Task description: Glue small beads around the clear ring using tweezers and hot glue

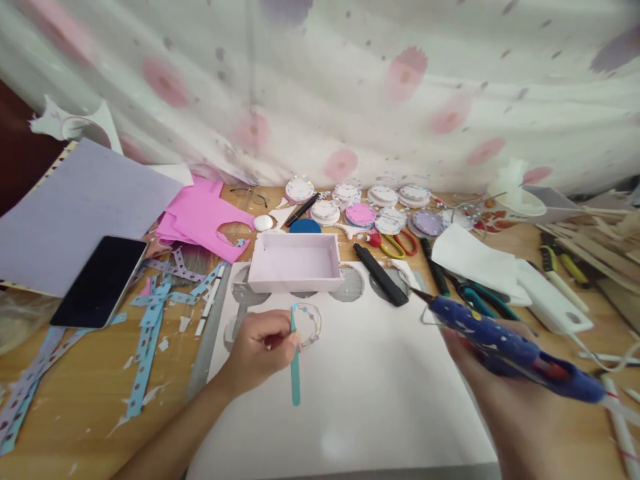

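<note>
The phone lies on the tabletop at ten o'clock from your left hand, whose grip is closed on a teal strip above the white sheet. A pale tray stands at the strip's twelve o'clock, a beaded ring at one. At three, your right hand's grip encloses a blue glue gun.

Head camera, single view.
Looked forward and down from the wearer's head, close over the tabletop, facing the patterned curtain.
</note>
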A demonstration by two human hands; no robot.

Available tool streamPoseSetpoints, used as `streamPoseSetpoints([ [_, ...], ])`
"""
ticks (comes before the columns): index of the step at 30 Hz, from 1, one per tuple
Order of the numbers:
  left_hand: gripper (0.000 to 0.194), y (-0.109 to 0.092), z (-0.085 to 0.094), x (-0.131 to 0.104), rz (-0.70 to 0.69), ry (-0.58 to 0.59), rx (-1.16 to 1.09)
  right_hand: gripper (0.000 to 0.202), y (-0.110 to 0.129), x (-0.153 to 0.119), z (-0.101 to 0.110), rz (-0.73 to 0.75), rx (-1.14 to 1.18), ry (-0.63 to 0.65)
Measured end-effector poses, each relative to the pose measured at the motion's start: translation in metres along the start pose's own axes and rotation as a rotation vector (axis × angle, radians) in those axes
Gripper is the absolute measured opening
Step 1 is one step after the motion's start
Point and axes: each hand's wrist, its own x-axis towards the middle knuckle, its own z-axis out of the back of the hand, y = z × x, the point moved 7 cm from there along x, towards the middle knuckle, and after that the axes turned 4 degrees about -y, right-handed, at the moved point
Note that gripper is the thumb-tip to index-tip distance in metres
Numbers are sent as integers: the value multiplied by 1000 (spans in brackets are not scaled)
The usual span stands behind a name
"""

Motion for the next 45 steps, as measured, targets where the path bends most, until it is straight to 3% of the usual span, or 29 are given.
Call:
streamPoseSetpoints([
  [3, 29, 8, -11, -2, -20, 65, 0, 23, 30, -3, -35, 42, 218, 191],
  [6, 29, 15, -16, -4, -25, 102, 4, 20, 45, -13, -72, 56, 427, 388],
  [12, 32, 31, -24, -7, 19, 165, -4, 31, 27, -36, -111, -82, 523, 526],
  [29, 34, 29, -26, -8, -112, 163, -93, 31, 22, -42, -113, -134, 414, 593],
  [45, 37, 27, -26, -7, -113, 166, -83, 29, 24, -42, -113, -106, 421, 592],
])
